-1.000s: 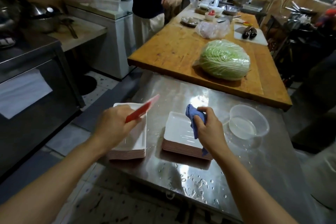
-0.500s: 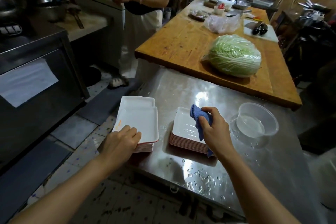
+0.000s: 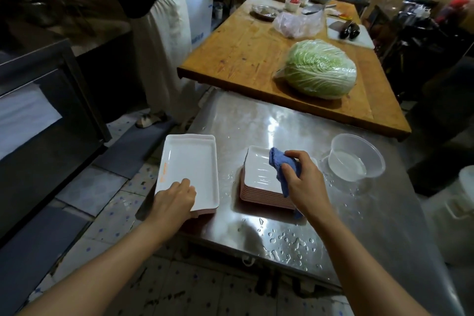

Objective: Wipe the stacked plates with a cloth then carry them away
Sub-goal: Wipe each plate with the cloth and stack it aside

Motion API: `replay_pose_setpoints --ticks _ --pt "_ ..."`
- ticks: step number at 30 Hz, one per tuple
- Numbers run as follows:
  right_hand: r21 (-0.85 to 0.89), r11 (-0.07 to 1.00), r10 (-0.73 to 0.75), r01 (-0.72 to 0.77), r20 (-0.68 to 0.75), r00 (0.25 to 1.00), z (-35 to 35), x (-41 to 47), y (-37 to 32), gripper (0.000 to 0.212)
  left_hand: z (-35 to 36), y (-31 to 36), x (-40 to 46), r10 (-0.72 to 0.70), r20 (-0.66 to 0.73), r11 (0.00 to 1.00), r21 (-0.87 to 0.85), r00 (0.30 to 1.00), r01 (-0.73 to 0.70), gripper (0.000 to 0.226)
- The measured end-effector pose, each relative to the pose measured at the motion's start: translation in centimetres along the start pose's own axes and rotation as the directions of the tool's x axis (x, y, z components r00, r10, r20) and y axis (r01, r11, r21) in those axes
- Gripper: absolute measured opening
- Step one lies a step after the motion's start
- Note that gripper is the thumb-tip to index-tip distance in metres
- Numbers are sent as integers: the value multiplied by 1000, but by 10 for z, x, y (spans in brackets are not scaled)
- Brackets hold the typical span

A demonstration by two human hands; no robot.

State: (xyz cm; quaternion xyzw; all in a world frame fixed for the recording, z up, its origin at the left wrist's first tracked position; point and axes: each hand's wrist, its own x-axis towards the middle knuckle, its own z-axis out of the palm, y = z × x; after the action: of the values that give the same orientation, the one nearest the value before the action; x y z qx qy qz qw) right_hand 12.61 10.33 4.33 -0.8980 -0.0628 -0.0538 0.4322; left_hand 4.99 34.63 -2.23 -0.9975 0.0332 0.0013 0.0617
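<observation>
We work on a wet steel table (image 3: 295,115). Our right hand (image 3: 304,182) grips the blue cloth (image 3: 283,168) over the right stack of plates (image 3: 261,182), whose top plate looks wet. Our left hand (image 3: 174,199) rests, fingers curled, on the near edge of the left stack (image 3: 189,169), which overhangs the table's left edge. Pressing there could tip it; wet plates may slip when lifted.
</observation>
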Motion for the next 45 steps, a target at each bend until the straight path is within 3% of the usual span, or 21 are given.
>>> replay_pose_setpoints --ticks 3,9,11,14,18,23,30,34,38,40,45 --pt "8 1000 21 -21 -7 1000 -3 0 5 19 8 -9 10 -32 149 999 35 988 27 55" --pt "29 996 83 -82 -44 996 -18 10 23 19 5 3 28 -108 151 994 51 983 102 76" --pt "41 994 103 -101 -58 993 -24 15 32 18 -5 19 41 -139 81 990 15 987 138 70" --pt "59 992 118 -114 -75 990 -37 22 48 17 -18 52 70 -173 18 955 -242 985 172 52" --pt "76 988 138 -132 -82 987 -55 33 75 15 -13 92 107 -254 151 824 -483 955 296 38" --pt "93 983 165 -157 -84 983 -73 43 107 13 10 103 133 -360 279 703 -546 890 455 36" --pt "113 979 179 -171 -66 982 -92 57 137 13 8 104 126 -479 132 697 -543 868 468 17" --pt "124 978 178 -169 -69 982 -97 65 143 13 -1 107 121 -515 166 507 -731 841 456 21" --pt "152 974 179 -170 -52 982 -100 70 148 13 -6 112 120 -505 363 157 -854 783 497 21" --pt "149 976 166 -156 -60 984 -105 71 150 13 -11 115 120 -470 408 37 -877 783 478 18" --pt "178 973 172 -148 -123 977 -125 77 158 8 -38 130 140 -448 379 -35 -912 810 408 15"
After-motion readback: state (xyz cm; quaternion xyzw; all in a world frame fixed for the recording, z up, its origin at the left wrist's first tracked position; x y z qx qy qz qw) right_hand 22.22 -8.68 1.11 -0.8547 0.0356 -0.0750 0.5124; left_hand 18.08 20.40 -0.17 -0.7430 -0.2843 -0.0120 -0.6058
